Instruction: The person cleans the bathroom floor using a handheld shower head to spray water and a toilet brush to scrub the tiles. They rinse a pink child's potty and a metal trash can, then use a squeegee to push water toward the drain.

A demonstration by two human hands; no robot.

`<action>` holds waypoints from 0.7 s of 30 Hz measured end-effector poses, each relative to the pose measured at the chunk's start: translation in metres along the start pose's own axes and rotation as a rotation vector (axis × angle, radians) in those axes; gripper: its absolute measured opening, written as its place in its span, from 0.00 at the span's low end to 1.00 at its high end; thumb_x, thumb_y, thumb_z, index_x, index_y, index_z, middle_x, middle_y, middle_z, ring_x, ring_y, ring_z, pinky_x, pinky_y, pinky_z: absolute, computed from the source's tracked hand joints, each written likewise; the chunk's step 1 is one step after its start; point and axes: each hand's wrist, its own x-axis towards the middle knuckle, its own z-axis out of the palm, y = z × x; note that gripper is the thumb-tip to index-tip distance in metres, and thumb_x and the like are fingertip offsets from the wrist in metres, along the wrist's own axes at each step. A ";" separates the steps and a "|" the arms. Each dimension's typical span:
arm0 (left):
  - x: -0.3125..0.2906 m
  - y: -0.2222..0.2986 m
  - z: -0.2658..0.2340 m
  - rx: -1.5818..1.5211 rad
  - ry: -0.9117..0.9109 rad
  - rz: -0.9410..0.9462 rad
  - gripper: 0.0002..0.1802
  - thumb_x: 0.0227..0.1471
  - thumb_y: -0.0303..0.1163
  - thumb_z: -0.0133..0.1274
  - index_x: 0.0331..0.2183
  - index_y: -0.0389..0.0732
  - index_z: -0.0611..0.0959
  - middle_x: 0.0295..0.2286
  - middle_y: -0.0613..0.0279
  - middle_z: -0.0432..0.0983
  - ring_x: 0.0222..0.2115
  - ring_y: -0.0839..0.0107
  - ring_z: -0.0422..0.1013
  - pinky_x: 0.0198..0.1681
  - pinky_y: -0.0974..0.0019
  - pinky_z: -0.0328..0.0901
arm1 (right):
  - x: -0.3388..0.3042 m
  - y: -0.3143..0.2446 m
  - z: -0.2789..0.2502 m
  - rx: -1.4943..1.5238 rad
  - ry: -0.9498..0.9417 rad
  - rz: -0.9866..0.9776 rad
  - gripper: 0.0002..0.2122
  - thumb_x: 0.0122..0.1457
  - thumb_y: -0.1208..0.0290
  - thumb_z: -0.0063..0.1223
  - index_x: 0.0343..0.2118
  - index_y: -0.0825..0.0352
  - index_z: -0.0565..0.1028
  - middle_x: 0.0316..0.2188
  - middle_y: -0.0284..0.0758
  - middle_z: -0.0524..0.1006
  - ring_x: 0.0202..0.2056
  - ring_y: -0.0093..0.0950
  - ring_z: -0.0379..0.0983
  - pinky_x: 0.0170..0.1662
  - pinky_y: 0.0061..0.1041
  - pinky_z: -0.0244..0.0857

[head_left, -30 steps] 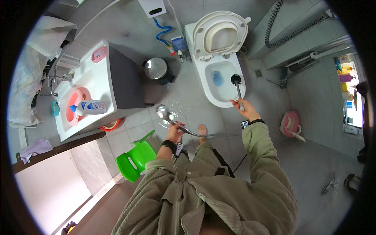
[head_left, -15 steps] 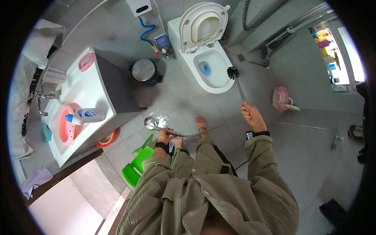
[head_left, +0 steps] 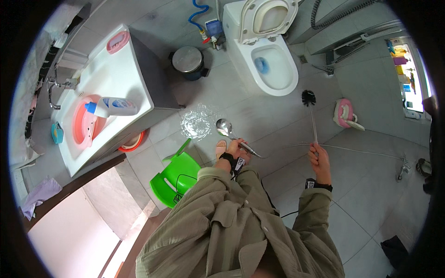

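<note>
The right hand (head_left: 320, 162) is gripping the brush (head_left: 314, 124), bristles (head_left: 308, 98) pointing forward, right of the toilet (head_left: 280, 91). The left hand (head_left: 237, 149) is clasping a showerhead (head_left: 224, 126).

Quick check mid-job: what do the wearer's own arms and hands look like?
Left hand and right hand are ungloved. Loose olive-green sleeves cover both forearms; each wrist wears a black wristband with a small black-and-white tag.
</note>
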 end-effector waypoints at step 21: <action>0.015 -0.034 -0.003 -0.027 0.041 0.006 0.05 0.52 0.31 0.42 0.27 0.40 0.69 0.29 0.58 0.67 0.41 0.60 0.65 0.42 0.34 0.56 | -0.046 0.011 -0.132 0.106 0.055 -0.046 0.10 0.59 0.66 0.44 0.32 0.69 0.67 0.20 0.25 0.62 0.15 0.12 0.52 0.13 0.11 0.43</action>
